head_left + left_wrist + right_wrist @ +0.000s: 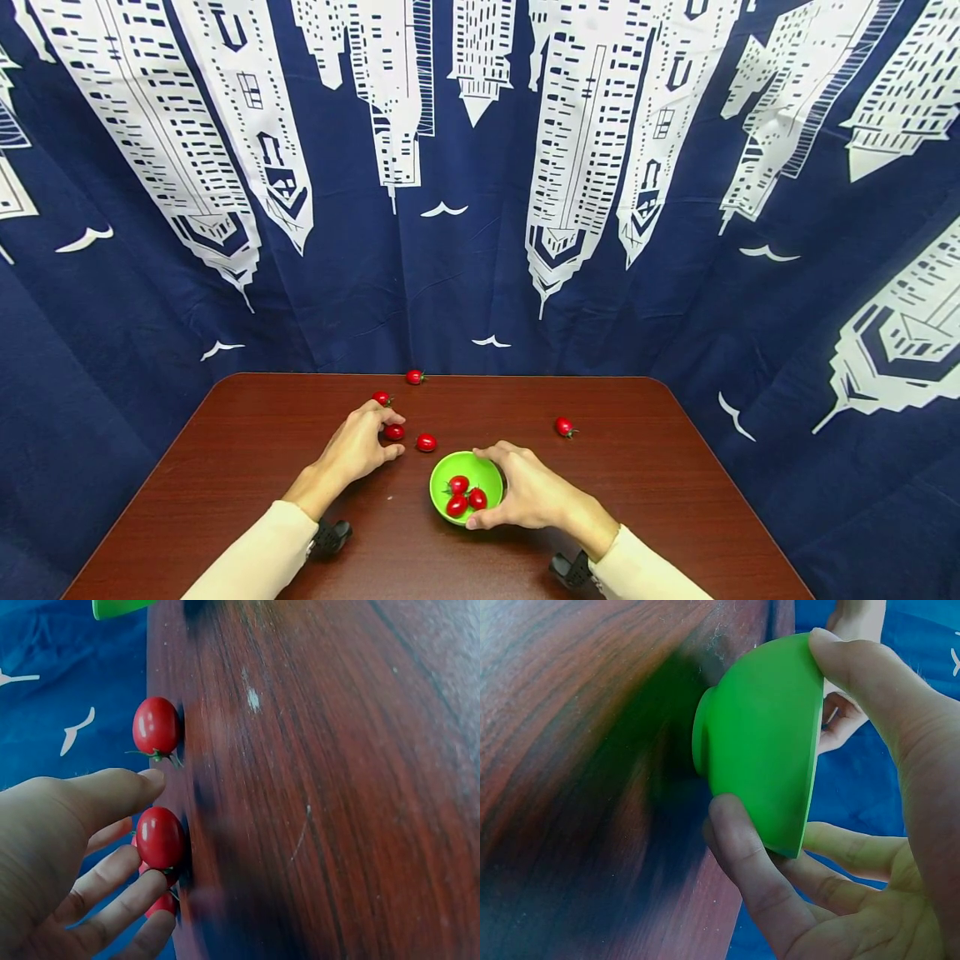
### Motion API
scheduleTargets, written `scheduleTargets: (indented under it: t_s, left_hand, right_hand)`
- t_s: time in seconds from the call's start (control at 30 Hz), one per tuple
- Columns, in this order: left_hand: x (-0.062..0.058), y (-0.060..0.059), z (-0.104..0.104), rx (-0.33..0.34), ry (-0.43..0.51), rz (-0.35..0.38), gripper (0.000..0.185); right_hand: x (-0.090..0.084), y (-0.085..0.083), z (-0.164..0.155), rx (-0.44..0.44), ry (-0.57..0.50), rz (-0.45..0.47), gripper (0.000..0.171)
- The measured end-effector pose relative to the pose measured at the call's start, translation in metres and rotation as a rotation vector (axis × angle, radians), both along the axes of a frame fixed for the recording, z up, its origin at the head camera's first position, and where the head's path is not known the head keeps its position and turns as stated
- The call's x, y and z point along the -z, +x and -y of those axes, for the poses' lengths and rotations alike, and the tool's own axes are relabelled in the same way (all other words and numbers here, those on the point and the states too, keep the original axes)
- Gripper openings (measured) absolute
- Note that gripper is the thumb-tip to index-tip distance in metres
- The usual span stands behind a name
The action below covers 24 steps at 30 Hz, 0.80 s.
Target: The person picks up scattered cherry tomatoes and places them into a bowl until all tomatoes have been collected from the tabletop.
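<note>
Bright, even light — head view bends at its edges, wrist views blur close up.

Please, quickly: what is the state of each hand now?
Left hand: fingers curled around a cherry tomato, contact unclear.
Right hand: holds the green bowl.

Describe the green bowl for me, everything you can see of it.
The green bowl is small, round and bright lime green, with a smooth matte look like plastic and a short ring foot under it. It stands upright on the brown wooden table, near the front middle. Three red cherry tomatoes lie inside. The right hand grips it from the side: thumb at the near rim, fingers around the far rim. No cracks or marks show.
</note>
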State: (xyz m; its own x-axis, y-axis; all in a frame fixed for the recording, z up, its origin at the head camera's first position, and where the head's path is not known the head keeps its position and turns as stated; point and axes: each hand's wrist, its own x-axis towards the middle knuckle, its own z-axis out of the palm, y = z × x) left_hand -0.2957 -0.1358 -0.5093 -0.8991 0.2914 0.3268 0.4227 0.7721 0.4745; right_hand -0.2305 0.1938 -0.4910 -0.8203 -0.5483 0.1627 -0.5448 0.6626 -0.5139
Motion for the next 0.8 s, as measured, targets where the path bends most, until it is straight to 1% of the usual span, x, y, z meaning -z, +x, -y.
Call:
scheduleTargets:
  t_s: [0.23, 0.4, 0.6, 0.8]
  left_hand:
    - [0.0021, -0.0026, 0.0031, -0.009, 0.034, 0.032, 0.033]
    - [0.0039, -0.0041, 0.004, 0.01, 0.071, 0.042, 0.027]
    - [0.0035, -0.0023, 0.0049, 0.028, 0.079, 0.05, 0.026]
    - [0.0015, -0.0007, 0.0046, 0.02, 0.086, 0.064, 0.027]
  right_hand:
    - [0.0011, -0.0001, 0.0003, 0.006, 0.009, -0.013, 0.098]
    - [0.0014, -0.0004, 0.0005, 0.006, 0.006, -0.014, 0.098]
    - [0.0013, -0.0004, 0.0001, 0.007, 0.005, -0.012, 0.098]
    - [0.001, -0.0003, 0.0, 0.014, 0.009, -0.01, 0.098]
